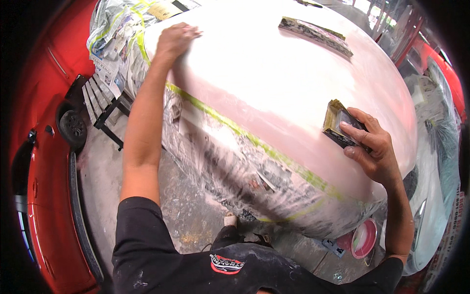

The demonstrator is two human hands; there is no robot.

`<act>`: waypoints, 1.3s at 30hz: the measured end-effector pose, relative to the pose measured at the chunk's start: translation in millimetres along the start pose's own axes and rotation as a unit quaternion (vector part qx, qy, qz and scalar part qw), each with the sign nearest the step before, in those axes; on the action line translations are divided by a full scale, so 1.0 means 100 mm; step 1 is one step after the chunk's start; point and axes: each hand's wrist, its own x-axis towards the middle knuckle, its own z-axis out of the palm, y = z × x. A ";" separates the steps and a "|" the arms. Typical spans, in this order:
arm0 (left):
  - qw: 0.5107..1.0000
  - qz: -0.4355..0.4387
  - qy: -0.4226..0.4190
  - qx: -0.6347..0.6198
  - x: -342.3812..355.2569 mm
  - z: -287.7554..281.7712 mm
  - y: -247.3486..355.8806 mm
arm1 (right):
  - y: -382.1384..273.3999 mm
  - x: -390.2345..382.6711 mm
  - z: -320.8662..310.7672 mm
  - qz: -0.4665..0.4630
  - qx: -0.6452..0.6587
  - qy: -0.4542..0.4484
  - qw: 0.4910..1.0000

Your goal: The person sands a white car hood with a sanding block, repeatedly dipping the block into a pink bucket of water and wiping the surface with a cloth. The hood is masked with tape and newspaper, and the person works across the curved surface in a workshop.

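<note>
A large curved car panel [235,73], white with pinkish dusty patches, spreads out in front of me. My right hand [374,142] grips a dark sanding block [345,125] with yellowish-brown sandpaper around it, thumb and fingers on its sides, at the panel's right part. At the far left of the panel, my left hand [177,41] is bent over the bright surface. Its fingertips are blurred and washed out by glare, so whether it holds anything is hidden. A long, narrow sanding block [316,36] lies on the panel's far right.
Yellow-green masking tape [235,127] runs along the panel edge, above dusty paper and plastic sheeting [210,157]. A red car [54,196] stands at left, beside a slatted bench [95,100]. A pink bucket [364,238] sits on the floor at lower right, near a plastic-covered car part [431,210].
</note>
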 end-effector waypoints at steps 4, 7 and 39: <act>0.996 -0.025 0.081 -0.023 0.07 0.03 -0.53 | 0.14 0.62 0.15 -0.017 -0.013 -0.016 1.000; 0.994 -0.032 0.103 -0.028 0.01 0.06 -0.34 | 0.32 1.31 0.37 -0.032 -0.043 -0.015 0.998; 0.964 -0.091 0.090 -0.231 -0.11 -0.15 -0.08 | 0.30 2.95 1.10 -0.069 -0.154 0.015 0.986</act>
